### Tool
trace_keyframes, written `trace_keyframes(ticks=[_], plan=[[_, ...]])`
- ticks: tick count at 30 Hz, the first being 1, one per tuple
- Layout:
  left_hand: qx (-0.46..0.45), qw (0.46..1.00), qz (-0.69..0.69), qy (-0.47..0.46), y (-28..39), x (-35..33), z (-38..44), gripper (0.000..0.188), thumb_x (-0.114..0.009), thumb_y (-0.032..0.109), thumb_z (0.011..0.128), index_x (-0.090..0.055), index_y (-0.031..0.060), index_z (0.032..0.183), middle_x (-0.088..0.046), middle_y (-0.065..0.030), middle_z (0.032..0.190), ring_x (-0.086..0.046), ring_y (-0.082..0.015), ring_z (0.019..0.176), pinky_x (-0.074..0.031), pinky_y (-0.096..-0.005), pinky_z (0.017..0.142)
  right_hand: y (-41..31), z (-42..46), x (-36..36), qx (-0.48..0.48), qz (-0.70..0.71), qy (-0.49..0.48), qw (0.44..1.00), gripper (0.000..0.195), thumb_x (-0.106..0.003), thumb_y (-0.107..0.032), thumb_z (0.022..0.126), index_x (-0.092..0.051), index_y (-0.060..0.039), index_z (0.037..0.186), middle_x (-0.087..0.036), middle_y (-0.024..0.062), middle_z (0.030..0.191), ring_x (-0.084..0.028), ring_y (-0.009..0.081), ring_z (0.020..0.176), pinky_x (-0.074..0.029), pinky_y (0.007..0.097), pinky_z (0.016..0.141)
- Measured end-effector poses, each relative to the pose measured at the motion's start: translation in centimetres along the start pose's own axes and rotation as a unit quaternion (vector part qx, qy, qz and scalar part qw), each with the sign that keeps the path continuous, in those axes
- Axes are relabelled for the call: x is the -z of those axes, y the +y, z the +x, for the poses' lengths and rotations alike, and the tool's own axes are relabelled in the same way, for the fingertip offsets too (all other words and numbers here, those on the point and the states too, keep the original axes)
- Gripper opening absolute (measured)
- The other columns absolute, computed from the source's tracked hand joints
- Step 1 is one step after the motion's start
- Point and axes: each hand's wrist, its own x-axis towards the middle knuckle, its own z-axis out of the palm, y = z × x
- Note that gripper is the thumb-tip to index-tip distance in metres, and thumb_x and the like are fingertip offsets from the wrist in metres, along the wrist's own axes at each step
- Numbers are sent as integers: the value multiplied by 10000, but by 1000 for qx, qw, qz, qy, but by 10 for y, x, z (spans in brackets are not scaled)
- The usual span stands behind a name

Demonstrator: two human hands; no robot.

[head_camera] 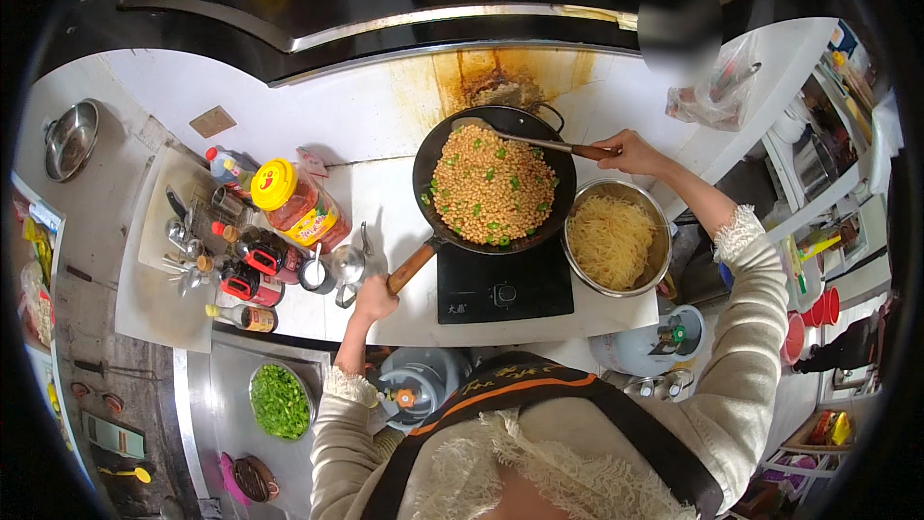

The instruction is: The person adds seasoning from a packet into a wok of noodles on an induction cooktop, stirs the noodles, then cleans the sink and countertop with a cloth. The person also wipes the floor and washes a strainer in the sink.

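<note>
My left hand (375, 297) grips the wooden handle of a black wok (424, 218), which is on a black induction cooktop (505, 296). The wok holds a heap of small pale beans (484, 188) with green pepper slices through them. My right hand (629, 152) holds the wooden handle of a metal spatula (534, 142); its blade lies at the heap's upper left, partly hidden. Right beside the wok is a steel bowl (668, 260) of pale yellow shreds (612, 242).
Left of the wok stand a large yellow-lidded jar (303, 206), sauce bottles (249, 289) and a steel pitcher (349, 263). A bowl of chopped greens (280, 401) sits lower left. Gas cylinders (642, 339) stand below the counter; a range hood (462, 22) hangs ahead.
</note>
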Motion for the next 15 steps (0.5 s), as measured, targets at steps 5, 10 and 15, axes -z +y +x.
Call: trace_keyframes(ticks=[5, 10, 15], plan=[[8, 1000, 4, -9, 1, 0, 0, 245, -585, 111, 599, -619, 4, 817, -600, -233, 739, -583, -392, 755, -479, -431, 709, -31, 3, -9, 173, -160, -22, 972, 461, -632, -51, 658, -603, -135, 1111, -602, 135, 729, -573, 203, 633, -446, 307, 588], [7, 1000, 15, 0, -2, 1, -2, 273, -585, 114, 597, -613, -4, 842, -591, -249, 732, -581, -400, 753, -477, -436, 702, -76, -23, 1, 252, -393, -55, 883, 563, -566, -36, 677, -500, -189, 1215, -535, 106, 767, -568, 288, 679, -461, 369, 599], [-8, 1000, -17, 6, 1, 2, 2, 297, -588, 113, 598, -612, -11, 867, -583, -262, 735, -577, -401, 757, -475, -434, 696, -110, -49, 30, 295, -494, -68, 815, 594, -526, -35, 698, -463, -258, 1244, -510, 71, 757, -559, 256, 643, -456, 352, 560]])
